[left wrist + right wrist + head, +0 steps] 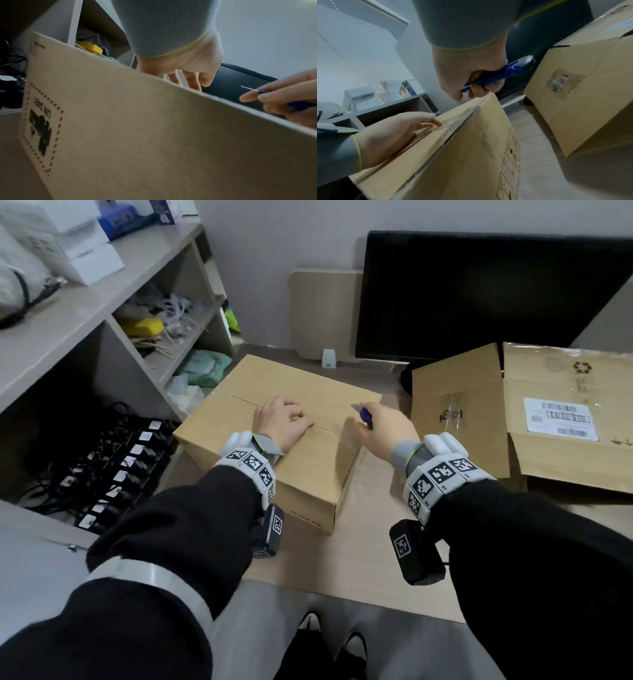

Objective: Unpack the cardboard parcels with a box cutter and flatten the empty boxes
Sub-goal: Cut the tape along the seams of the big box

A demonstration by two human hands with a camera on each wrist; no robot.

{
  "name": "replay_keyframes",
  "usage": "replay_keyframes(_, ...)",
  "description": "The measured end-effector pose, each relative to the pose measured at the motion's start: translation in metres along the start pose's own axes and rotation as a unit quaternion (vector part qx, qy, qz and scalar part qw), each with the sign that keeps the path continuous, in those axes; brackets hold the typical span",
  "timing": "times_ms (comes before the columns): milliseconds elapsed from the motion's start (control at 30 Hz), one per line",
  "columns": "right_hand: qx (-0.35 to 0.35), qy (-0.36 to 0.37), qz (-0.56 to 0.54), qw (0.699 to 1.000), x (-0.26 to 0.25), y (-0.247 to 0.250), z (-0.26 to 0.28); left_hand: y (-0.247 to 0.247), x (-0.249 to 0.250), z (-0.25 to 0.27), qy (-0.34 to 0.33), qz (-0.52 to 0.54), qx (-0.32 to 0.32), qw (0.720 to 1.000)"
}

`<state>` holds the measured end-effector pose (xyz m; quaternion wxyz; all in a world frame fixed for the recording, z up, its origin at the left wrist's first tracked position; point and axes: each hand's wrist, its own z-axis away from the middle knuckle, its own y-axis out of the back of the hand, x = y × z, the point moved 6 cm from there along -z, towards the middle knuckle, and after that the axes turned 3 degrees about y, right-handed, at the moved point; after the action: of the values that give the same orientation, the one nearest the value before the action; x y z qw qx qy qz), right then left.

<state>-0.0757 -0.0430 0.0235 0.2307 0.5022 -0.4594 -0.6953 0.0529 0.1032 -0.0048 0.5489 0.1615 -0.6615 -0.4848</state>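
Cardboard box [301,446] is sitting shut on the surface [370,542] under our left hand [282,421], which is pressing down on its taped top, fingers loosely bent. Just beside it, our right hand [383,428] is gripping the blue box cutter [363,414], blade out.

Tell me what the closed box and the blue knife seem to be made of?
Closed box: plain brown cardboard, matt, with a glossy strip, probably clear tape, over its top seam. Box cutter in the right hand: blue handle with a smooth moulded look, likely plastic; its thin pale blade looks metallic.
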Motion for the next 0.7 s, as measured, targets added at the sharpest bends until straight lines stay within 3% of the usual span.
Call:
replay_keyframes(267, -0.04, -0.013, 0.036, 0.998, 0.004, -0.015, -0.019, -0.012, 0.007, 0.004, -0.085, -0.14, 0.092, 0.982)
replay_keyframes(700, 0.004, -0.036, -0.047, 0.998, 0.028, -0.013, -0.032, -0.026, 0.017, -0.001, -0.106, -0.214, 0.04, 0.97)
